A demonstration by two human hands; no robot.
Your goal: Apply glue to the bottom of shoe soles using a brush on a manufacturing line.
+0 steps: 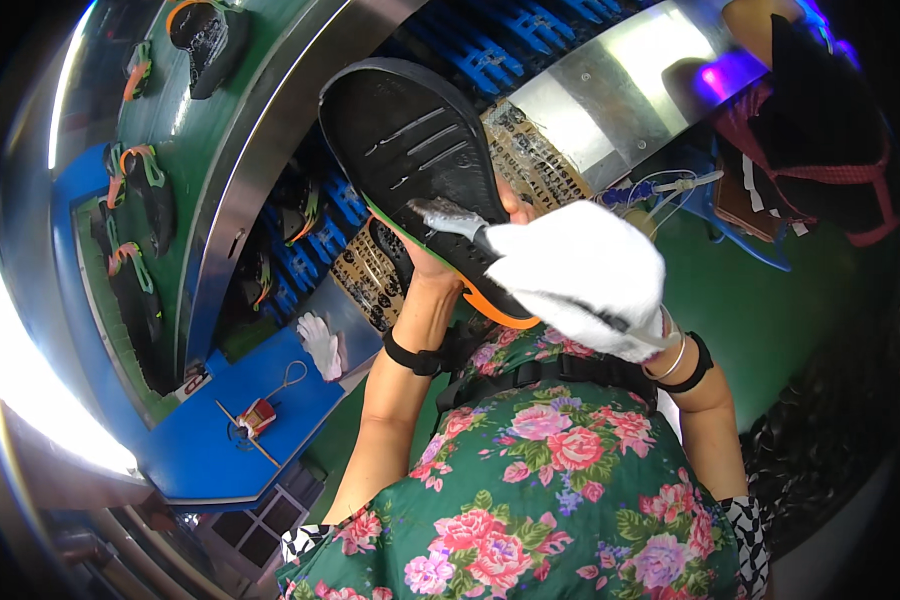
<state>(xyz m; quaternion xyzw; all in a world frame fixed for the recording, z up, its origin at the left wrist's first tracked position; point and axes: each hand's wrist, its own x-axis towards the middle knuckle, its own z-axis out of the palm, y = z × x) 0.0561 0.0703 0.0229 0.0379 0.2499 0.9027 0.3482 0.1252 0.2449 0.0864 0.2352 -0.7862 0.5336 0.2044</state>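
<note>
At far left I see sandals (148, 200) with orange and green straps on a green belt (210, 130), edged by a curved metal rail (232, 240). Below it is a blue table (210, 470), where a small red object (258, 417) lies; a loose white glove (319, 343) is at its upper right.

Further right, the bare left hand (432, 262) supports a black shoe sole (415, 130) from underneath, its fingers grasping it, with fingertips showing at the right edge. I see the sole tilted in front of the body, broad end up, with orange along its lower edge and glossy streaks across its face.

The right hand (582, 275), in a white glove, grasps a brush (455, 220) whose head lies over the middle of the sole; I cannot tell how firmly it presses. Beneath both wrists I see a flowered green apron (560, 450). Behind them runs a steel ledge (630, 80), and at far right hang dark red straps (870, 180).
</note>
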